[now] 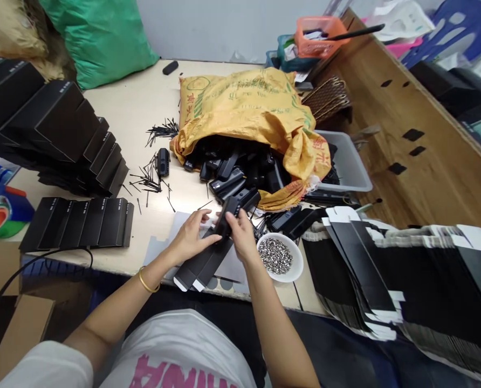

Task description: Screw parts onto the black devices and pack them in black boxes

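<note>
Hands: left hand (190, 235), right hand (242, 234) gripping black device (227, 216) over black carton (203, 265).

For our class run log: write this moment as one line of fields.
left hand: holds black carton | right hand: grips black device at carton mouth | nearby: bowl of metal bits, yellow sack spilling black devices

A yellow sack (244, 108) spilling black devices (228, 175) is seen just beyond the hands. A white bowl (295, 269) of screws (275, 254) is set just right of them, with flat cartons (386, 269) stacked further right. Black ties (151, 175) are scattered beyond and to the left, and black boxes (78, 221) are lined up well left. A grey tray (348, 164) is found past the sack, a green bag (103, 37) far beyond.
</note>
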Available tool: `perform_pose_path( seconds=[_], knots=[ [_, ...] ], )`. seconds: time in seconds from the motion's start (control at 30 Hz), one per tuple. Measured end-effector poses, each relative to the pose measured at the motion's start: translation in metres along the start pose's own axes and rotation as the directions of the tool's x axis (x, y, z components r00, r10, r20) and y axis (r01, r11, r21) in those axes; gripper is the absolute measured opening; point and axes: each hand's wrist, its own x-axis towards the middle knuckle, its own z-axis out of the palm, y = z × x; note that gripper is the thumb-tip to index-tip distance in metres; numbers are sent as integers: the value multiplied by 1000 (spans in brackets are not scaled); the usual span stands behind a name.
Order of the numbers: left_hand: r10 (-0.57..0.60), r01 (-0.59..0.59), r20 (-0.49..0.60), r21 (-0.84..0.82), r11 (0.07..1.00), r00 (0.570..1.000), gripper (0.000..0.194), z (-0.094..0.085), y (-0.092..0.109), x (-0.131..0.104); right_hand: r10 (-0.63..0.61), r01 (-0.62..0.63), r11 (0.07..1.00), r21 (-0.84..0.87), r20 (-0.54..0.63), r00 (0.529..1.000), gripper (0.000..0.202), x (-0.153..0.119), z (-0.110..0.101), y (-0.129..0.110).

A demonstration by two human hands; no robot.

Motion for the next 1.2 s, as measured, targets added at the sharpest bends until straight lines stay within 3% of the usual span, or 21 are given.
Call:
perform_pose_path(
  seconds=[0.07, 0.13, 0.2, 0.27, 0.33, 0.43, 0.5, 0.63, 0.73, 0.87, 0.93, 1.0, 1.1, 1.13, 1.2],
  knots=[
    [-74, 72, 0, 236, 969, 997, 73, 10, 2, -14, 58, -58, 998, -25, -26, 998, 42, 9, -12, 1],
    [-140, 136, -21, 431, 892, 990, 89, 27, 2, -25, 83, -75, 990, -120, 55, 995, 43, 23, -11, -2],
    [-194, 185, -36, 510, 840, 980, 94, 44, 1, -31, 59, -13, 964, -266, 166, 984, 36, 41, 2, -9],
    [-242, 227, -35, 495, 838, 970, 82, 52, 0, -31, -5, 95, 896, -435, 203, 979, 27, 55, 18, -17],
    [-279, 258, -5, 400, 879, 960, 59, 48, -3, -28, -86, 176, 799, -576, 180, 980, 22, 56, 24, -25],
    [-256, 243, 92, 135, 961, 962, 28, 31, -9, -23, -202, 285, 667, -689, 201, 959, 22, 30, 7, -31],
    [-200, 213, 155, -68, 975, 967, 21, 21, -11, -21, -233, 391, 592, -705, 314, 920, 22, 3, -12, -33],
    [-151, 202, 142, -491, 848, 978, 25, 17, -3, -20, -442, 461, 450, -765, 258, 859, 37, -36, -30, -40],
    [-146, 307, 283, -695, 650, 948, 38, 15, 8, -22, -381, 544, 511, -665, 393, 837, 38, -34, -27, -46],
    [-85, 565, 568, -769, 299, 819, 59, 9, 13, -32, -158, 496, 643, -584, 532, 832, 34, -13, -24, -54],
    [6, 653, 663, -739, 165, 748, 63, 6, 10, -38, -101, 504, 670, -545, 606, 789, 34, -5, -23, -60],
    [32, 686, 695, -715, 138, 718, 57, 4, 6, -40, -120, 544, 690, -478, 665, 737, 36, -2, -23, -66],
    [-77, 608, 609, -757, 239, 789, 43, -2, 1, -38, -241, 564, 760, -322, 667, 705, 37, -3, -21, -69],
    [-105, 567, 563, -774, 281, 820, 42, -4, 0, -36, -299, 551, 791, -266, 619, 727, 37, -4, -20, -67],
    [-114, 484, 477, -802, 350, 872, 46, -8, 2, -31, -398, 492, 854, -167, 399, 826, 29, -8, -13, -60]
  ],
)
